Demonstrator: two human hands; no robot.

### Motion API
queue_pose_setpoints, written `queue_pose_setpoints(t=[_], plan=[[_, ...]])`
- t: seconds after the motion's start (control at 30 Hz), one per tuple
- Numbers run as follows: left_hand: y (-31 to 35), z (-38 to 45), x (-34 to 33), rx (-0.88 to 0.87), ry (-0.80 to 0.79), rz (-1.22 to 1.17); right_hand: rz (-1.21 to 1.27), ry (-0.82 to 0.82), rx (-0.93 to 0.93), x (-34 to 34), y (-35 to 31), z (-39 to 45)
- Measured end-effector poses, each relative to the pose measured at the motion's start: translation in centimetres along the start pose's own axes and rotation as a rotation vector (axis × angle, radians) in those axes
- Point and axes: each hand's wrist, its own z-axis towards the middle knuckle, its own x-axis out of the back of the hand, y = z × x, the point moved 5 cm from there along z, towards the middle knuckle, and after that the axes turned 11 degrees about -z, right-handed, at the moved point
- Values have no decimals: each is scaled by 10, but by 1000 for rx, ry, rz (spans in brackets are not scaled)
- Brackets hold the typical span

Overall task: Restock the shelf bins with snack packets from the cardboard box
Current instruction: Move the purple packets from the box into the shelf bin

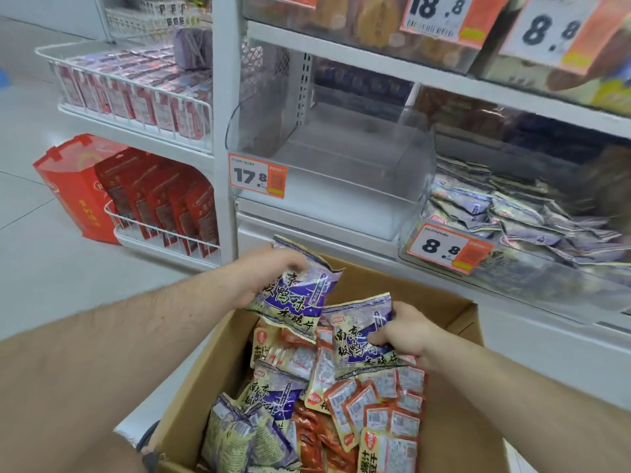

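Head view: each hand, left [269, 271] and right [408, 331], grips an upright purple packet [293, 295].

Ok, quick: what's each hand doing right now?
Left hand: grips a purple snack packet.
Right hand: grips another purple packet over the cardboard box.

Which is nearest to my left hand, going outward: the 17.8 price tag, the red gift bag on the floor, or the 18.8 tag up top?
From the left hand:
1. 17.8 price tag, just above it on the empty bin.
2. Red gift bag, far left on the floor.
3. 18.8 tag, top shelf, upper right.
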Motion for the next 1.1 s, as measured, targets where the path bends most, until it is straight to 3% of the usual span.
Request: queue_pose_setpoints(t=[0.13, 0.3, 0.5, 0.7, 0.87, 1.1], plan=[[19, -8, -39, -91, -60, -77, 134, 69, 73, 62, 8, -33], [32, -13, -74, -143, -140, 9, 305, 196, 200, 114, 11, -68], [57, -13, -125, -218, -284, -22, 319, 329, 219, 160, 33, -96], [63, -10, -166, -189, -278, 42, 495, 416, 243, 200, 42, -108], [65, -13, -199, -200, -308, 144, 551, 458, 271, 220, 51, -118], [77, -16, -255, -345, -384, 386, 708, 624, 257, 249, 76, -135]])
